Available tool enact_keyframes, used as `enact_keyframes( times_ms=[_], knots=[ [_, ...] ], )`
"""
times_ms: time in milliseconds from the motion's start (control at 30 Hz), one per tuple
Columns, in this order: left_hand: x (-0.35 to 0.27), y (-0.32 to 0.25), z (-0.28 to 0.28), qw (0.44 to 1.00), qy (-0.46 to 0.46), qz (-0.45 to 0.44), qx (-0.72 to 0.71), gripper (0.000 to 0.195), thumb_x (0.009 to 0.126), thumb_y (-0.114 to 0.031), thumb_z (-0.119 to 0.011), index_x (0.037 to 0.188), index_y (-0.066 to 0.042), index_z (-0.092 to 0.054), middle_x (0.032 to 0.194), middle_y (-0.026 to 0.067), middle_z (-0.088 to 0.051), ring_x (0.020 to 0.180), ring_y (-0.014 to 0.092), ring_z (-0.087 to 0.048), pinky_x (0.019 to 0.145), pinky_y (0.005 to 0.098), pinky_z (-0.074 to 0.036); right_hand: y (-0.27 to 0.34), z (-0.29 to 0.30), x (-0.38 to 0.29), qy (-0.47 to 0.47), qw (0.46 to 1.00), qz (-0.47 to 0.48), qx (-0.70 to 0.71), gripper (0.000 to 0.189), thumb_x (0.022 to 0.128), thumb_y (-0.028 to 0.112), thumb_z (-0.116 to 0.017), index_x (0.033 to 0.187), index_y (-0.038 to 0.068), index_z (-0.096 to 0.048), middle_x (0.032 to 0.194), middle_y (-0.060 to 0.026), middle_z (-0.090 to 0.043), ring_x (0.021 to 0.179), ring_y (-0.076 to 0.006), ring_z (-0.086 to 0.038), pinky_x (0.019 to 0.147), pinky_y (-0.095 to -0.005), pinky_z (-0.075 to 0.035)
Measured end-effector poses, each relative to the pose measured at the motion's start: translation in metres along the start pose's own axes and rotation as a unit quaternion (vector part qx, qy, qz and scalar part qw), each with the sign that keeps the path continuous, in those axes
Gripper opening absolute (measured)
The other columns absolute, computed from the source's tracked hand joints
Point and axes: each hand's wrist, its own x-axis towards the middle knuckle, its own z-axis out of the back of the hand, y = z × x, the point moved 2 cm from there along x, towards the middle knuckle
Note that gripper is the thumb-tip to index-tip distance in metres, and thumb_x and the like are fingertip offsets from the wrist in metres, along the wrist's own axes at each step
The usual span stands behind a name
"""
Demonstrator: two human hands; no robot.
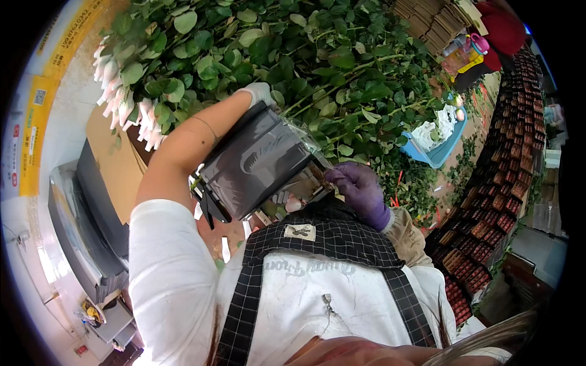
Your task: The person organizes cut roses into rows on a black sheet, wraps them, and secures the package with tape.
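My left hand [259,94], in a white glove, is at the far upper corner of a dark, glossy stack of plastic sleeves [263,158]. Its fingers are partly hidden there among the rose leaves. In a purple glove, my right hand [359,190] has its fingers closed on the clear film edge [326,164] at the stack's right side. The stack lies tilted in front of my checked apron [320,242]. Beyond it spreads a thick heap of leafy rose stems [293,59]. White-netted rose heads [112,87] point out at the heap's left end.
A blue plastic basin [439,158] with crumpled white material stands at the right. Past it run long rows of packed bundles [512,174]. Cardboard pieces [430,23] and a drink bottle [462,55] are at the upper right. At left, a cardboard sheet [110,160] leans by dark sheets [98,196].
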Motion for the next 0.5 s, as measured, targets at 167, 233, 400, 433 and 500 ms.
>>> enact_keyframes(
  times_ms=[167, 233, 400, 433, 500],
  knots=[
    [-0.072, 0.010, 0.002, 0.883, -0.064, -0.096, -0.456, 0.036, 0.078, -0.021, -0.074, 0.107, -0.001, -0.067, 0.101, 0.0100, -0.069, 0.090, 0.019, -0.062, 0.081, 0.0300, -0.048, -0.011, 0.002, -0.004, 0.021, 0.995, -0.083, 0.044, 0.019, 0.082, 0.005, -0.051, 0.091, -0.002, -0.067, 0.085, -0.0075, -0.067, 0.076, -0.0141, -0.063, 0.069, -0.0282, -0.052],
    [-0.128, -0.001, 0.018, 0.826, -0.150, -0.063, -0.540, 0.029, 0.083, -0.015, -0.070, 0.108, -0.002, -0.067, 0.099, 0.0052, -0.067, 0.089, 0.016, -0.060, 0.085, 0.0285, -0.047, -0.016, 0.001, -0.009, 0.019, 0.990, -0.124, 0.062, 0.019, 0.083, 0.004, -0.050, 0.090, -0.002, -0.067, 0.083, -0.0064, -0.067, 0.073, -0.0128, -0.063, 0.067, -0.0269, -0.052],
    [-0.196, -0.073, 0.019, 0.867, -0.350, -0.354, -0.029, 0.044, 0.073, -0.025, -0.077, 0.112, -0.007, -0.067, 0.114, 0.0123, -0.063, 0.102, 0.025, -0.060, 0.090, 0.0347, -0.047, -0.004, 0.006, -0.005, 0.057, 0.982, -0.171, 0.053, 0.019, 0.084, 0.003, -0.048, 0.089, -0.001, -0.066, 0.077, -0.0047, -0.065, 0.067, -0.0110, -0.062, 0.063, -0.0257, -0.052],
    [-0.184, -0.085, 0.005, 0.879, -0.308, -0.364, -0.006, 0.042, 0.072, -0.025, -0.077, 0.108, -0.006, -0.069, 0.113, 0.0111, -0.064, 0.100, 0.025, -0.060, 0.091, 0.0336, -0.047, -0.003, 0.005, -0.004, 0.063, 0.979, -0.184, 0.057, 0.019, 0.085, 0.003, -0.048, 0.089, -0.001, -0.066, 0.076, -0.0045, -0.065, 0.067, -0.0107, -0.062, 0.063, -0.0257, -0.052],
    [-0.137, -0.083, -0.003, 0.916, -0.091, -0.291, -0.262, 0.028, 0.074, -0.024, -0.076, 0.093, -0.003, -0.073, 0.093, 0.0103, -0.069, 0.085, 0.022, -0.065, 0.082, 0.0325, -0.050, -0.002, 0.004, -0.001, 0.077, 0.981, -0.174, 0.035, 0.018, 0.086, 0.003, -0.048, 0.089, -0.001, -0.065, 0.077, -0.0038, -0.064, 0.067, -0.0102, -0.061, 0.063, -0.0257, -0.052]
  ],
)
